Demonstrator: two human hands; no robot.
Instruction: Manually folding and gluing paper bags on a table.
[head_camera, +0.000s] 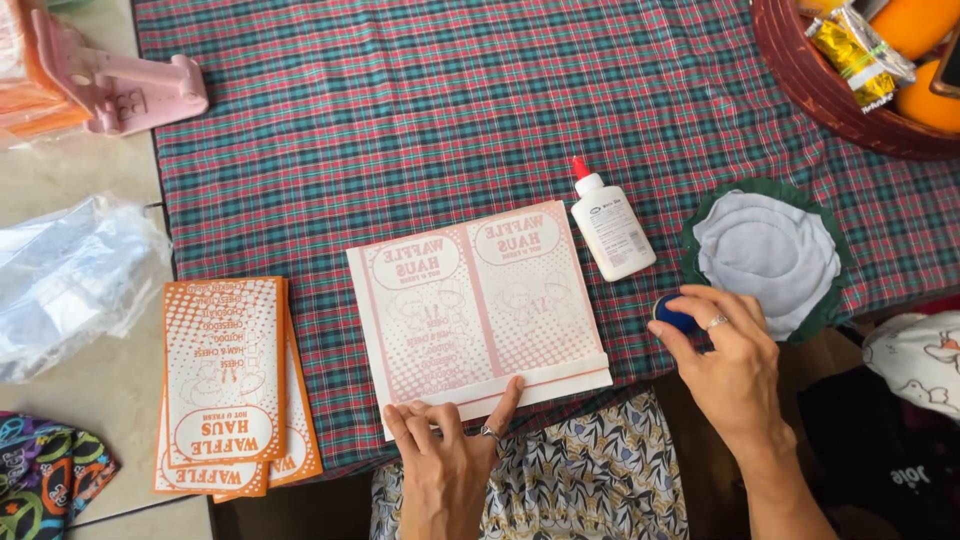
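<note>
A pink-printed paper sheet (478, 305), near edge folded up, lies flat mid-table. The left hand (447, 455) presses its fold with spread fingers; the right hand (728, 355) grips a blue cap (672, 314).

The left hand (447, 450) pressed its fingers (420, 418) flat on the folded lower edge of a pink printed paper sheet (478, 300) lying on the plaid cloth (400, 110) over the tabletop. The right hand (725, 365) closed its fingers around a small blue round object (672, 314), just beside a white glue bottle (610, 225) and a stack of round fabric pieces (768, 250). Orange printed paper bags (230, 385) lay well apart at the left.
</note>
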